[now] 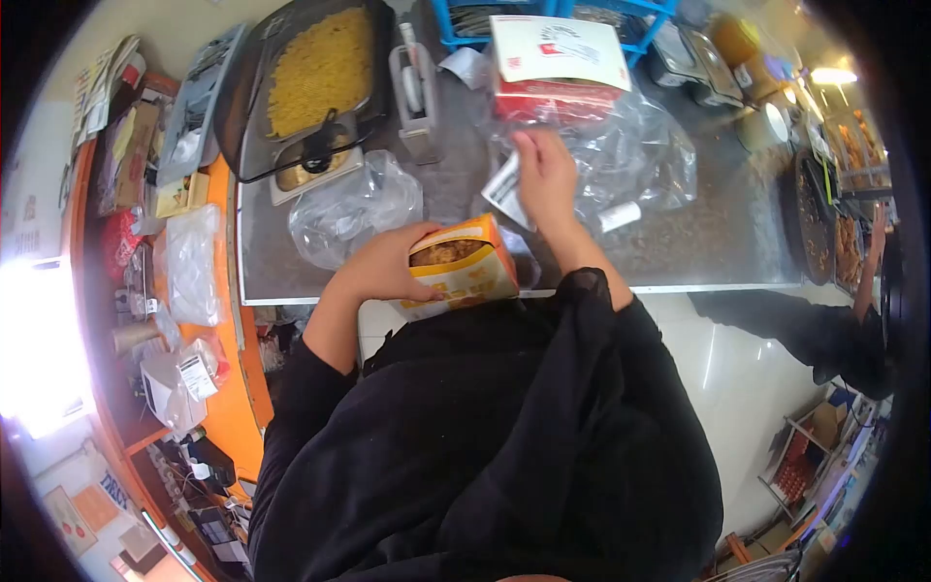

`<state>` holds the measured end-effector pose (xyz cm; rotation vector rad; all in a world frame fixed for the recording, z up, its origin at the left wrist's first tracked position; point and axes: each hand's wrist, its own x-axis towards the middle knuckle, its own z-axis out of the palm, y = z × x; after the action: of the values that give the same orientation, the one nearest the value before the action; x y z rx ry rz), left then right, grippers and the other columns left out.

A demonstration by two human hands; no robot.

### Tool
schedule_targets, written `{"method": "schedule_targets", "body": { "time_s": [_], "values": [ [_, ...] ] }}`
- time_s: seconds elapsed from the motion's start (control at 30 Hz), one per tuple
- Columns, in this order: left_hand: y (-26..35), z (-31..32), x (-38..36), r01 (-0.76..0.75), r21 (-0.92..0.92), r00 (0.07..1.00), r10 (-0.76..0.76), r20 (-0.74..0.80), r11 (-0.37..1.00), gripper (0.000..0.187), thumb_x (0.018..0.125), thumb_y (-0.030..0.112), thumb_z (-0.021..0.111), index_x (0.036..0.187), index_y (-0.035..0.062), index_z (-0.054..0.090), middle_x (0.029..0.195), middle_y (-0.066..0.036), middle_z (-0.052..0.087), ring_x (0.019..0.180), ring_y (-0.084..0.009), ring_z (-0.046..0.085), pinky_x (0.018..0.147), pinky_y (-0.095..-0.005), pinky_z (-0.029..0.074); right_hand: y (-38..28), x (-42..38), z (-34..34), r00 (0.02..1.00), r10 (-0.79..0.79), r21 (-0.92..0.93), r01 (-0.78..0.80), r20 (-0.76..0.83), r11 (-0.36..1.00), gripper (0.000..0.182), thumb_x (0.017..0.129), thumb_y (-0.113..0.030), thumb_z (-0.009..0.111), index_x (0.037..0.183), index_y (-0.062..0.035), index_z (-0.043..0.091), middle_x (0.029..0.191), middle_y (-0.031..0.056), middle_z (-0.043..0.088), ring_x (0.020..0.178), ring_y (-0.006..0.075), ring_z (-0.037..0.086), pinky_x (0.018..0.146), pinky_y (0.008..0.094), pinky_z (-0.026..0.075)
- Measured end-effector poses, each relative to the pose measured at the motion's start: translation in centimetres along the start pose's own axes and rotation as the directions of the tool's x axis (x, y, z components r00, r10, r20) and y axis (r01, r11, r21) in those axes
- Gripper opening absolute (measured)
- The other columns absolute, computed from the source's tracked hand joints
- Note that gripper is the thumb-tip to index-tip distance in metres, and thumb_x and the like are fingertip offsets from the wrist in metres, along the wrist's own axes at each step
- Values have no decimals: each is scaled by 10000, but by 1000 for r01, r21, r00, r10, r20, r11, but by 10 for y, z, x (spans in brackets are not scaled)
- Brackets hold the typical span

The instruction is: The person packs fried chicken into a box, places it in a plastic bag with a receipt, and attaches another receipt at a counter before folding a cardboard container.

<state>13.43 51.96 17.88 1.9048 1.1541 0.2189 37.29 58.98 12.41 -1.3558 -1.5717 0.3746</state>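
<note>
My left hand [390, 262] grips an open yellow and orange food carton [485, 272] at the table's near edge. Brown, crumbly-looking food [452, 252] shows through its opening. To the right and further in, my right hand [547, 175] is closed, thumb against the curled fingers, with a white printed slip [505, 191] at its palm side. Just beyond that hand, a red and white box [558, 99] with its pale lid raised stands on clear plastic. A small white roll-shaped piece [620, 216] lies right of my right wrist.
Yellow food fills a large dark-lidded tray [386, 58] at back left, behind a small metal pan [283, 189]. Crumpled clear plastic [335, 218] lies near the carton. Blue baskets [448, 24] stand at the back. Another person's dark sleeve [776, 320] shows at right.
</note>
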Motion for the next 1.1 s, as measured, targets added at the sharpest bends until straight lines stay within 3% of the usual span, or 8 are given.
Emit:
{"method": "schedule_targets", "body": {
  "time_s": [0.33,0.43,0.63,0.7,0.8,0.9,1.03,1.1],
  "values": [
    [-61,-38,-41,105,72,993,-108,40,992,717,539,323,785,1170,62,566,1035,-150,645,972,-302,613,848,-359,474,-13,46,129,996,1,-200,16,86,980,228,871,-228,577,807,-33,678,841,177,638,789,377,600,726,438,462],
    [-71,-36,-24,74,99,988,-87,126,992,708,533,347,788,1148,66,579,1017,-148,652,959,-299,617,836,-364,479,-16,64,140,728,532,-238,-477,431,846,284,850,-290,634,788,-19,694,780,142,665,717,283,626,689,379,467],
    [-95,-31,-4,-19,69,982,5,188,997,640,532,390,795,1042,45,619,942,-153,666,885,-302,635,783,-366,493,-64,57,110,693,515,261,-691,505,674,370,815,-336,690,827,33,697,774,67,668,672,106,558,656,287,448],
    [-104,-26,-1,-56,60,988,47,145,997,615,530,396,797,998,32,633,912,-157,670,853,-305,641,758,-366,499,-23,32,117,842,218,-28,-235,494,972,326,812,-342,683,801,-18,714,711,56,662,637,124,571,642,289,448],
    [-108,-24,9,-67,3,979,65,194,998,573,541,387,797,952,18,643,890,-150,675,830,-285,649,730,-362,502,-9,13,117,794,423,-414,-240,437,878,307,816,-363,664,755,-69,723,626,44,637,603,136,576,615,293,441],
    [-89,-32,-1,-12,-3,977,12,211,1000,602,557,389,795,1007,25,631,890,-144,677,828,-279,651,731,-360,503,-23,12,104,732,459,-378,-292,503,879,347,812,-383,666,768,-42,715,593,36,612,605,135,576,634,278,449],
    [-103,-22,0,-195,67,978,189,84,979,642,569,402,789,1062,31,613,896,-153,674,830,-286,648,738,-364,501,-78,3,67,573,323,140,-619,753,773,165,827,-198,677,831,-36,704,873,35,609,829,122,566,762,267,448],
    [-105,-21,-2,-235,54,968,228,110,971,645,578,411,783,1069,31,608,901,-158,670,832,-287,643,738,-366,496,-96,-13,61,588,119,226,-479,800,848,93,805,-119,691,856,-42,705,964,31,587,904,115,546,784,271,445]
  ]
}}
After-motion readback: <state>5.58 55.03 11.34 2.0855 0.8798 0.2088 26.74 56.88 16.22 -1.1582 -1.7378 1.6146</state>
